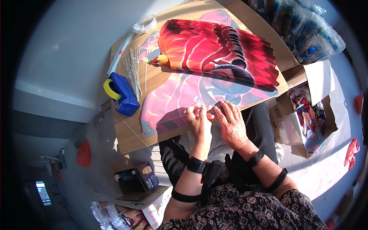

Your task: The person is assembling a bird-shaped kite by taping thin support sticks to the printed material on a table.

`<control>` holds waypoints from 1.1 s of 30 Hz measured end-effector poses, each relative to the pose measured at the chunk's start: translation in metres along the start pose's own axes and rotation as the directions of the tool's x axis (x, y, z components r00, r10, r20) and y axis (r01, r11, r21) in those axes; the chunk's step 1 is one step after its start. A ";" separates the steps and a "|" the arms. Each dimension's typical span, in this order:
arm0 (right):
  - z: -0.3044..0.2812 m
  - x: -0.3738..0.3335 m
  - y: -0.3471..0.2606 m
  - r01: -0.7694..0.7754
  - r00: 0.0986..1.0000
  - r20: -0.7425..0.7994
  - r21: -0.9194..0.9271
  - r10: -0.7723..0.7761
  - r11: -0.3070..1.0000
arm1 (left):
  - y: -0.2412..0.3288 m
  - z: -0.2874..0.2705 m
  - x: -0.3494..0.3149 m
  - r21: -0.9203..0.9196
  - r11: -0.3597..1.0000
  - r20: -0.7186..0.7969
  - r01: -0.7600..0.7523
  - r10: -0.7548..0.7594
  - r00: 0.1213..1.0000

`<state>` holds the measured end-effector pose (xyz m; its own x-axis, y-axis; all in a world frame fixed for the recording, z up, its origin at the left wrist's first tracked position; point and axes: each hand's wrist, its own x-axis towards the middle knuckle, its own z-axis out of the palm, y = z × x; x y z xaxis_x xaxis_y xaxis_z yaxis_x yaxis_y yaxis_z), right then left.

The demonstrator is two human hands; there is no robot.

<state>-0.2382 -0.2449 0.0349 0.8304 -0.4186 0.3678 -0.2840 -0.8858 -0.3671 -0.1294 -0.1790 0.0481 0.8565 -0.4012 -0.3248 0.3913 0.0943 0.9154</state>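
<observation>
Both my hands are at the near edge of a wooden table, over a pale, see-through printed sheet [168, 97] lying flat. My left hand [200, 124] is closed, its fingers curled down at the sheet's near edge; what they pinch is hidden. A thin pale line, perhaps a rod, runs along the sheet toward these fingers. Beside it my right hand [233, 128] rests with fingers stretched forward on the sheet, its thumb near the left fingertips. Just beyond lies a glossy red, bird-shaped printed sheet [199, 48] with a yellow beak, overlapping the pale one.
A blue tape dispenser [124, 94] with yellow tape stands at the table's left edge. Near it lie several thin white rods [133, 71]. An open carton [283, 130] of colourful pieces is at right, plastic-wrapped bundles [306, 34] behind. Another open box [132, 178] sits lower left.
</observation>
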 end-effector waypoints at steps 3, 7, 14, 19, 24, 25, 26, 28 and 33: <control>0.001 -0.002 0.000 0.018 1.000 0.013 -0.034 -0.017 0.999 | -0.005 0.000 0.000 0.081 0.992 0.023 -0.100 0.098 0.995; 0.002 -0.001 -0.002 0.026 0.999 0.024 -0.076 -0.024 0.997 | -0.006 -0.004 0.005 0.220 0.895 0.109 -0.388 0.372 0.922; -0.006 0.010 -0.006 0.008 0.994 0.107 -0.179 0.012 0.984 | 0.022 -0.022 0.006 0.184 0.983 0.040 -0.007 0.000 0.999; -0.007 0.013 -0.013 0.024 0.990 0.139 -0.226 0.008 0.974 | 0.026 -0.041 0.010 -0.053 0.963 0.220 0.263 -0.245 0.944; -0.006 0.010 -0.010 0.044 0.993 0.113 -0.220 -0.019 0.974 | 0.024 -0.041 0.012 -0.034 0.962 0.252 0.272 -0.255 0.934; -0.005 0.009 -0.009 0.043 0.993 0.113 -0.221 -0.018 0.974 | 0.023 -0.040 0.011 -0.018 0.969 0.237 0.248 -0.237 0.942; -0.004 0.009 -0.008 0.036 0.994 0.110 -0.200 -0.014 0.979 | 0.023 -0.038 0.010 0.000 0.974 0.222 0.225 -0.219 0.950; -0.005 0.008 -0.008 0.034 0.994 0.106 -0.177 -0.015 0.984 | 0.020 -0.040 0.012 0.010 0.979 0.218 0.206 -0.203 0.955; -0.008 0.007 -0.010 0.038 0.996 0.087 -0.076 -0.031 0.996 | 0.015 -0.041 0.015 0.054 0.982 0.191 0.182 -0.189 0.963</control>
<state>-0.2336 -0.2412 0.0482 0.8772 -0.3720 0.3034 -0.2880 -0.9135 -0.2874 -0.0967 -0.1461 0.0477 0.6869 -0.5783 -0.4401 0.5217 -0.0292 0.8526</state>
